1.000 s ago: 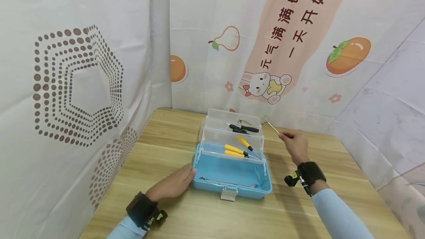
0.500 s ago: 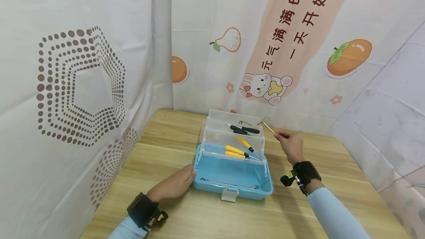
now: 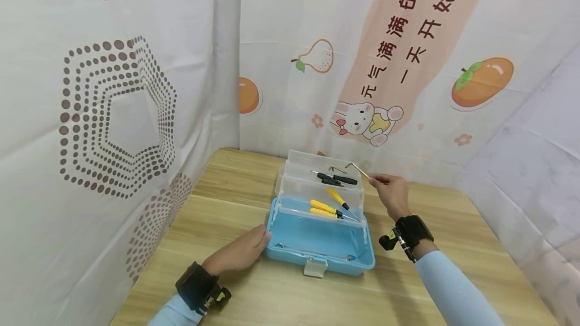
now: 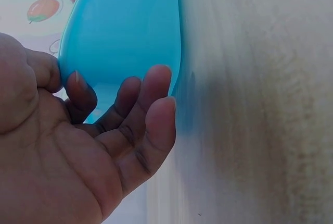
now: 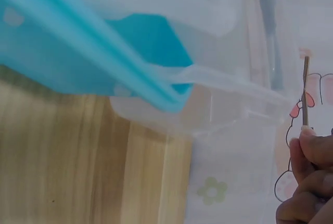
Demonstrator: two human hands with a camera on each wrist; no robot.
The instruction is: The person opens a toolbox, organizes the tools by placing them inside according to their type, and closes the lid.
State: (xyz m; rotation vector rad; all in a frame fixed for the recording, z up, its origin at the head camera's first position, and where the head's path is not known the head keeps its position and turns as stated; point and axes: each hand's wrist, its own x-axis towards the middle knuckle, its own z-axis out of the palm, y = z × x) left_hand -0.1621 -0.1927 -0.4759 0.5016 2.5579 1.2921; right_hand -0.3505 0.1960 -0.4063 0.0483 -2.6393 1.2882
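My right hand (image 3: 393, 196) pinches a brass-coloured L-shaped hex key (image 3: 361, 170) between thumb and fingers, its bent end over the right part of the upper clear tray (image 3: 299, 162). A similar hex key (image 3: 337, 169) and several black-handled screwdrivers (image 3: 345, 179) lie in that tray. Yellow-handled screwdrivers (image 3: 322, 205) sit in the lower clear tray (image 3: 290, 187). Both trays are raised above an open light-blue toolbox (image 3: 337, 265). Against its left side rests my left hand (image 3: 239, 251), fingers loosely bent and touching the wall, as the left wrist view also shows.
A long thin metal tool with a ring end (image 3: 279, 245) lies along the front of the toolbox's bottom. The clear latch (image 3: 315, 267) hangs down in front. Beneath is a wooden table (image 3: 217, 200), with a printed curtain (image 3: 281, 89) behind it.
My right hand has moved left with the hex key, bringing its bent end over the upper tray. My left hand stays against the toolbox. The view has shifted slightly.
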